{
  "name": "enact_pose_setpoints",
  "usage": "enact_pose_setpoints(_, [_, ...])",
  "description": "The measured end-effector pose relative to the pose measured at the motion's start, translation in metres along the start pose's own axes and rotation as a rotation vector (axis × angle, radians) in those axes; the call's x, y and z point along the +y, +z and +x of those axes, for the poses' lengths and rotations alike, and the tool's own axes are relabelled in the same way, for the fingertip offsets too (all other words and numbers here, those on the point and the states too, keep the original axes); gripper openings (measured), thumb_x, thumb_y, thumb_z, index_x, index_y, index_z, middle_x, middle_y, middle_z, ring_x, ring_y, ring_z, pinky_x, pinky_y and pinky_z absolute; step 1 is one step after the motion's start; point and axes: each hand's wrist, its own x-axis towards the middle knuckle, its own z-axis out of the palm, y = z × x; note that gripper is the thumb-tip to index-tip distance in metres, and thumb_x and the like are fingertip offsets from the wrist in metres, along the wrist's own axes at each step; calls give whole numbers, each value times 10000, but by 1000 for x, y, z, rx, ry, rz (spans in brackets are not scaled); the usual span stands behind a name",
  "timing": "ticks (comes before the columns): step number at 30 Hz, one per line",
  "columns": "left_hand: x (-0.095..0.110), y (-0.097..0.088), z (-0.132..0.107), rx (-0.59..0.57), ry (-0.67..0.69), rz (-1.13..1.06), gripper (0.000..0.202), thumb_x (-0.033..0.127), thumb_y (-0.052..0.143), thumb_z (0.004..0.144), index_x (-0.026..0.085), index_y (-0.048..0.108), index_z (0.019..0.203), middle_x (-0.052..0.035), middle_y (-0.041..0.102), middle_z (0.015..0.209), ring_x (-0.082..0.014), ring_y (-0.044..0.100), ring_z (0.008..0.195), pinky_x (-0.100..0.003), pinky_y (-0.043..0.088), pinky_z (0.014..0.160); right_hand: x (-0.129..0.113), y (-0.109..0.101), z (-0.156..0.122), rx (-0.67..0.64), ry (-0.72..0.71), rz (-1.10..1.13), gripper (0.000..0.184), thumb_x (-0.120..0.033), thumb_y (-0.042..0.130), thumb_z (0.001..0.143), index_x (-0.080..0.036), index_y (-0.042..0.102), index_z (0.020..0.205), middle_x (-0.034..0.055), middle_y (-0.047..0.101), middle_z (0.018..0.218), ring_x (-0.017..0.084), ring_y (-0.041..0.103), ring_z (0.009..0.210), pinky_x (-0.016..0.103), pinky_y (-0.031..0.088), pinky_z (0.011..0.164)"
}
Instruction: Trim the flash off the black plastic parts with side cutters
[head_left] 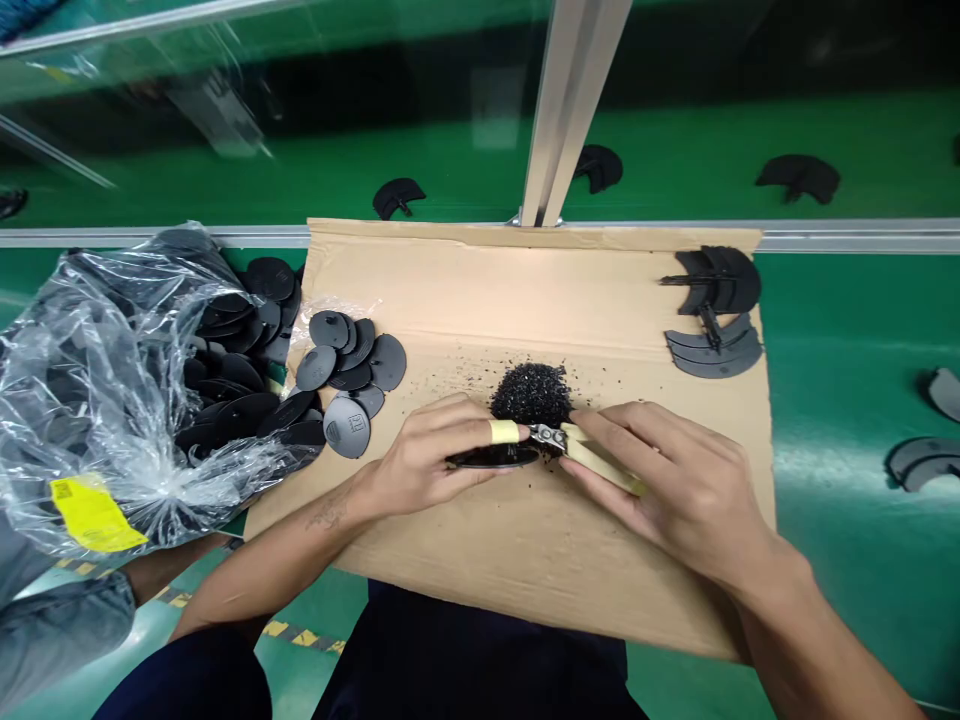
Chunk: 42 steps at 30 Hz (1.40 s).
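My left hand [431,452] grips a black plastic disc [495,457] by its edge, holding it nearly level above the cardboard sheet [480,560]. Yellow tape wraps one finger of that hand. My right hand [667,475] is closed round a pair of side cutters [596,460] with pale yellow handles. The cutters' metal jaws meet the disc's right edge, close to my left fingertips; whether they are closed on it I cannot tell. Just beyond them lies a heap of small black plastic scraps [532,392], with crumbs scattered about it.
Several loose black discs [347,427] lie on the cardboard's left, beside a clear plastic bag [97,350] of more discs with a yellow label. Curved black parts [716,285] are stacked at the right. A metal post [574,100] rises behind. Another person's sleeve [67,630] shows lower left.
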Motion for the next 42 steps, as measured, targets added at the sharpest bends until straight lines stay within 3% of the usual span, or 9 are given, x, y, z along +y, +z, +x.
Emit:
enact_pose_setpoints(3, [0,-4,-1,-55,62,236,190,166,652,934,151,695,1118,-88,736,977,-164,636,836,-305,514,730,-1,-1,1,-29,30,12,211,-303,666,943,-150,641,1086,107,729,964,227,705,822,343,573,700])
enact_pose_setpoints(5, [-2,-4,-2,-5,53,249,181,179,648,941,150,690,1115,-85,741,980,-158,646,826,-298,523,722,-2,-2,1,-33,86,101,226,-310,669,938,-158,633,1101,120,727,1005,238,706,860,355,579,732])
enact_pose_setpoints(9, [-4,0,-4,177,-15,-25,224,196,741,879,143,677,1086,-75,749,971,-151,704,888,-273,586,798,-6,2,3,33,192,388,275,-289,700,911,-195,599,1149,118,716,1058,228,703,890,315,568,671])
enact_pose_setpoints(12, [-1,8,-6,227,-42,-208,169,148,729,875,140,659,1028,-85,753,989,-164,725,957,-270,611,831,-13,10,5,86,140,516,239,-213,663,924,-208,578,1148,94,719,1002,204,695,862,299,557,664])
enact_pose_setpoints(19, [-1,12,-8,70,78,104,245,42,617,905,117,672,1132,-126,727,1000,-181,702,939,-304,605,839,-22,9,-4,139,-143,251,183,-111,491,966,-164,611,1095,98,739,915,176,639,726,309,461,594])
enact_pose_setpoints(23, [-2,12,-8,68,3,-32,236,71,600,924,126,666,1144,-120,722,1018,-163,697,946,-273,598,829,-15,2,-4,119,-20,456,258,-155,570,940,-184,592,1196,96,732,935,192,678,791,334,536,678])
enact_pose_setpoints(26, [1,13,-8,112,-85,-173,222,68,620,911,135,667,1117,-103,729,997,-153,698,938,-256,589,824,-6,1,-1,97,71,362,377,-110,657,882,-195,575,1240,116,727,1002,220,695,860,348,563,719])
enact_pose_setpoints(33, [2,13,-9,131,-118,-280,327,1,648,857,150,676,1147,-92,735,1009,-145,691,934,-252,576,823,-1,9,-1,60,-4,171,301,-150,626,922,-179,585,1219,114,724,1003,223,684,846,356,565,716])
enact_pose_setpoints(42, [4,15,-8,146,-104,-311,230,50,643,886,136,671,1097,-89,734,970,-151,697,921,-259,578,816,0,9,-2,66,-35,124,243,-199,621,949,-176,604,1190,87,709,921,205,674,812,324,533,668])
